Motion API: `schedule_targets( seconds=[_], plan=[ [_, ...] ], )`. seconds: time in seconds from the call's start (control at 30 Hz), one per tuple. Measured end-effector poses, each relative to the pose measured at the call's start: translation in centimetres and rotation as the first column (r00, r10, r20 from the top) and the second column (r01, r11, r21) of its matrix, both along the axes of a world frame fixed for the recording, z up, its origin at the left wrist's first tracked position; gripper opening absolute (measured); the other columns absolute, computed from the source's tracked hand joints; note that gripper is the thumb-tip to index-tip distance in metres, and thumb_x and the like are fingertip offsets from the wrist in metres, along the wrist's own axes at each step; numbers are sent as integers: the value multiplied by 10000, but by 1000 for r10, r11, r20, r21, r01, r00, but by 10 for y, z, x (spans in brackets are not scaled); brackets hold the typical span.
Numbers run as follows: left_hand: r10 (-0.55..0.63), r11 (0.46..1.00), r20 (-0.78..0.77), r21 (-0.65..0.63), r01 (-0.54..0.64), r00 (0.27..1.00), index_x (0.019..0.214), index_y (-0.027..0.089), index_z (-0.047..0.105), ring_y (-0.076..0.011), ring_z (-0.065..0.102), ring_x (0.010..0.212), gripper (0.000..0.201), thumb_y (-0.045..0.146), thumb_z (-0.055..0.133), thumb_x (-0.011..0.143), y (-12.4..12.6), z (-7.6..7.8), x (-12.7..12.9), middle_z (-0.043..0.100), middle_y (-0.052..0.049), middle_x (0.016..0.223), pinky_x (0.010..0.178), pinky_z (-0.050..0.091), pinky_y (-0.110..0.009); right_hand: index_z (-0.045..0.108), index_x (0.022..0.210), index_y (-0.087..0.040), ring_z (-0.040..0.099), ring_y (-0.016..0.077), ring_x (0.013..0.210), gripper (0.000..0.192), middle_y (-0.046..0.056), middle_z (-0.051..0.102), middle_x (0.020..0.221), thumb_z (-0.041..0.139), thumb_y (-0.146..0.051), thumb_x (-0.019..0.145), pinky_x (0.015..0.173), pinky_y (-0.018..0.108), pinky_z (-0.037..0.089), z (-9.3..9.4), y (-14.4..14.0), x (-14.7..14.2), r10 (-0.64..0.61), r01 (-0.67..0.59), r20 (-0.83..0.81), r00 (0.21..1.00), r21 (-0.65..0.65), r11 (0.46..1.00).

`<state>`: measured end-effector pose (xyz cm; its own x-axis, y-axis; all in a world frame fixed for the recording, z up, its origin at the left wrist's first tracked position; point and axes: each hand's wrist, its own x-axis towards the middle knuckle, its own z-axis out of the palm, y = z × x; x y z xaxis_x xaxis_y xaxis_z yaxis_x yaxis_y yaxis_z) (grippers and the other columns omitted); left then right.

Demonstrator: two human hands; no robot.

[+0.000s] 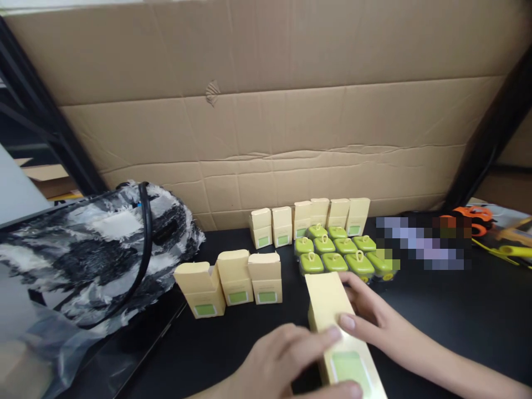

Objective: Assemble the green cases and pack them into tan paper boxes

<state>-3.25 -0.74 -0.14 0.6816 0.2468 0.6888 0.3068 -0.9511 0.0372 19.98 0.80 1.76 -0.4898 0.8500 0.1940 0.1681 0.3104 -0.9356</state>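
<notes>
Both of my hands hold one pale yellow carton with a green label, lying lengthwise over the black table. My left hand grips its near end from the left, thumb along the top. My right hand clasps its far side from the right. Just beyond the carton sit several green square-lidded items packed together. Three open-flapped yellow cartons stand to the left, and a row of several more cartons lines the cardboard wall.
A large cardboard sheet backs the black table. A fuzzy black-and-white bag with a black strap lies at left. Orange and yellow tools rest at the far right, beside a blurred patch.
</notes>
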Motion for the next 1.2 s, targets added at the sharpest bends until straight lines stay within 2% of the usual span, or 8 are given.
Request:
schedule_targets(
  seconds=[0.1,0.17,0.4,0.53,0.63,0.73,0.83,1.2],
  plan=[
    [22,980,339,-195,47,940,1423,368,200,-315,479,1282,827,380,717,777,10,-11,-2,353,-142,1499,971,482,-463,269,1335,-308,552,219,1151,577,84,543,1244,602,-398,872,970,374,459,0,-3,2,-46,43,9,999,207,977],
    [7,931,377,-340,131,926,1437,347,120,-343,443,1309,965,424,761,720,15,-15,-1,277,-175,1525,994,451,-515,247,1348,-328,556,202,1117,681,59,544,1201,667,-328,812,974,352,447,0,-6,1,-28,7,58,998,326,945],
    [-76,822,290,-523,224,954,1354,326,277,-319,536,1221,695,360,693,799,17,-14,0,458,-162,1358,935,509,-439,232,1386,-230,570,240,1113,771,114,550,1186,591,-610,819,941,364,474,16,0,11,91,-163,210,973,356,920],
    [-86,814,459,-479,328,884,1253,323,284,-299,544,1176,725,341,777,723,21,-25,5,439,-147,1271,851,546,-400,413,1257,-268,595,218,1035,353,77,595,1094,519,-378,939,883,368,490,47,26,43,-249,7,261,933,676,737],
    [-85,820,512,-452,352,855,1223,304,301,-245,546,1104,660,373,751,746,26,-33,8,445,-119,1175,810,553,-347,574,1074,-232,611,262,965,199,92,627,1025,511,-343,922,836,436,481,65,48,71,-514,-7,424,746,777,630],
    [-99,828,466,-452,333,879,1232,304,282,-230,554,1061,694,341,766,735,26,-30,8,446,-117,1167,797,542,-329,615,1064,-209,630,306,941,325,117,638,1051,533,-456,871,824,482,483,68,60,93,-547,17,603,580,663,748],
    [-100,824,421,-473,312,901,1252,311,254,-237,547,1075,708,292,750,747,20,-17,6,438,-112,1181,822,526,-345,622,1006,-209,672,277,826,363,99,677,975,582,-519,820,731,414,527,58,62,105,-476,72,691,544,527,847],
    [-70,780,305,-576,243,950,1280,326,180,-269,496,1180,752,188,712,768,10,-2,4,428,-116,1231,894,500,-414,494,772,-236,626,215,560,309,23,670,622,637,-508,739,495,300,446,42,56,112,-372,173,764,527,332,927]
  ],
)
